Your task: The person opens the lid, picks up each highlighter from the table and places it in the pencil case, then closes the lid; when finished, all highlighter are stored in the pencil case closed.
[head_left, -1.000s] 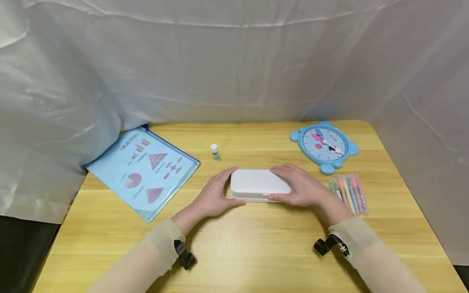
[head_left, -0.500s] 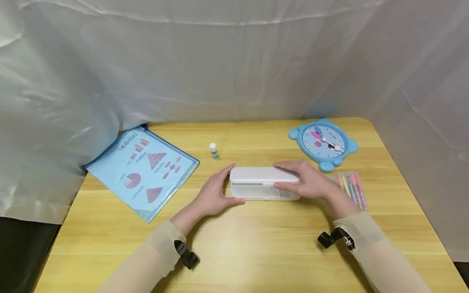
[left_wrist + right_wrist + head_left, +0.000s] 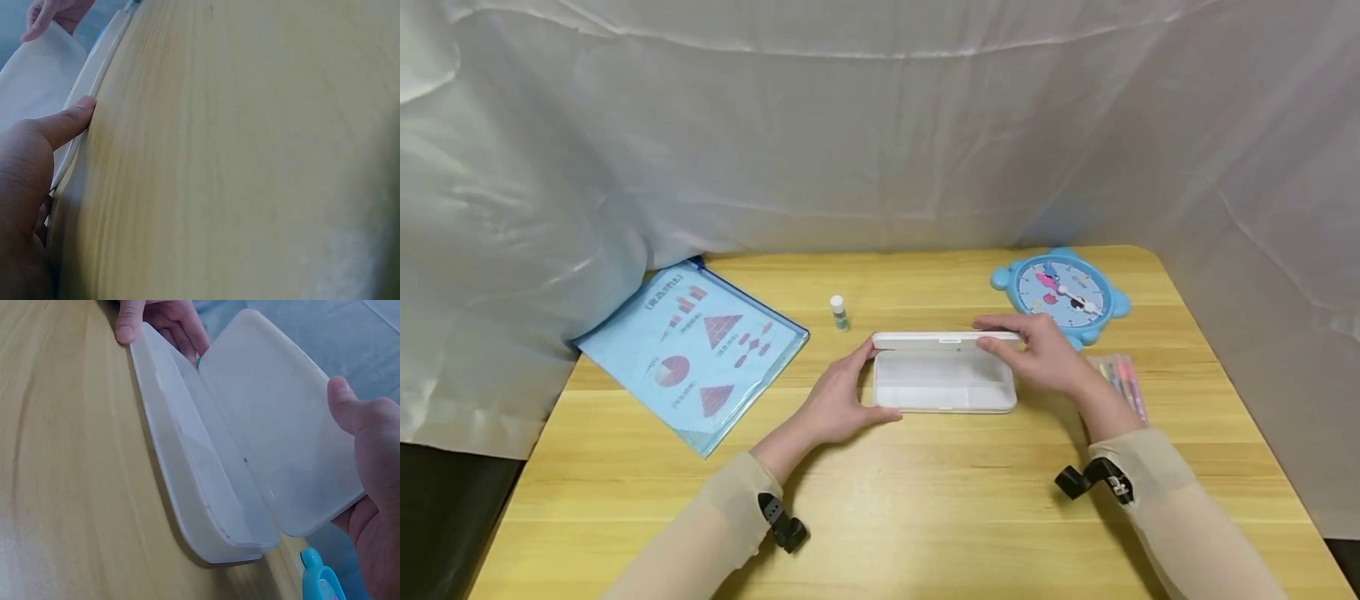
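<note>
first inspector: descending size, please; bearings in the head view, dial centred on the white pencil case [image 3: 925, 395].

second inspector: a grey drape [image 3: 880, 150] hangs behind the wood-grain table [image 3: 880, 508]. a blue zip folder [image 3: 752, 385] lies at nine o'clock, its left edge meeting the drape; it appears to contain a printed chart sheet [image 3: 672, 370]. a blue toy clock [image 3: 1060, 290] lies flat at two o'clock.

first inspector: the case itself?

second inspector: on the table, between both hands. lid [image 3: 917, 342] part raised, hinged along the twelve o'clock side. inside, a white floor and one low divider [image 3: 967, 397]; no contents seen.

first inspector: hands, and reasons?

second inspector: left hand [image 3: 838, 400] grips the nine o'clock end, thumb at the near rim; in my judgement, to steady the base. right hand [image 3: 1041, 354] pinches the lid's three o'clock end between thumb and fingers, presumably to control its swing.

first inspector: smaller items?

second inspector: coloured markers [image 3: 1131, 383] at three o'clock, partly hidden by the right arm [image 3: 1195, 525]; whether a sleeve encloses them, i cannot tell. smallest, a white-capped glue stick [image 3: 838, 315] at ten o'clock, apart from the case; i judge that spacing leaves the lid unobstructed.
</note>
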`<state>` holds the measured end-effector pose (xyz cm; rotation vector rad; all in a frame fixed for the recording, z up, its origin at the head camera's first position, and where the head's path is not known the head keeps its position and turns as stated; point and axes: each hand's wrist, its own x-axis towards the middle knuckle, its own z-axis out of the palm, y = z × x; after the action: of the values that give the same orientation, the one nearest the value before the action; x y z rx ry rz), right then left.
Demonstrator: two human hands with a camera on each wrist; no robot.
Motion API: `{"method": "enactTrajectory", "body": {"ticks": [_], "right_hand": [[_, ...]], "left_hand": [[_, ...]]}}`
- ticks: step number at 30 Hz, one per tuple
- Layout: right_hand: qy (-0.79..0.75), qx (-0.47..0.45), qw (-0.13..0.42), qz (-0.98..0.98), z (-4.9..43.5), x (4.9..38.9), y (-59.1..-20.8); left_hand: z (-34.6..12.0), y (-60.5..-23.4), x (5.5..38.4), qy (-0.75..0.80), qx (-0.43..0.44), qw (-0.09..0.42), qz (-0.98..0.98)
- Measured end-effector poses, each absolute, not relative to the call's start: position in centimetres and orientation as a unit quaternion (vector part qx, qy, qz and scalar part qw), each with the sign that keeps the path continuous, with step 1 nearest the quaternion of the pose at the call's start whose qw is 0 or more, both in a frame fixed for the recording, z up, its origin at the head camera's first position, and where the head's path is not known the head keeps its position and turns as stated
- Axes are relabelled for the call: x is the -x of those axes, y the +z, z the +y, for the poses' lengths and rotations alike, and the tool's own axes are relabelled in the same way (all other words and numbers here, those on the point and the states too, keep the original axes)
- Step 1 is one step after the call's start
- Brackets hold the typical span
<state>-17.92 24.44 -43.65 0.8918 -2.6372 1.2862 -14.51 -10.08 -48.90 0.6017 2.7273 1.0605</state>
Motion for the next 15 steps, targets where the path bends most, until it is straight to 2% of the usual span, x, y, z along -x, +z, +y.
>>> {"method": "enactTrajectory", "body": {"ticks": [15], "right_hand": [[0.464, -0.283, 0.085, -0.835, 24.37, 18.53, -42.73]], "left_hand": [[-9.97, -48.72, 14.48, 0.354, -0.198, 0.08, 0.911]]}}
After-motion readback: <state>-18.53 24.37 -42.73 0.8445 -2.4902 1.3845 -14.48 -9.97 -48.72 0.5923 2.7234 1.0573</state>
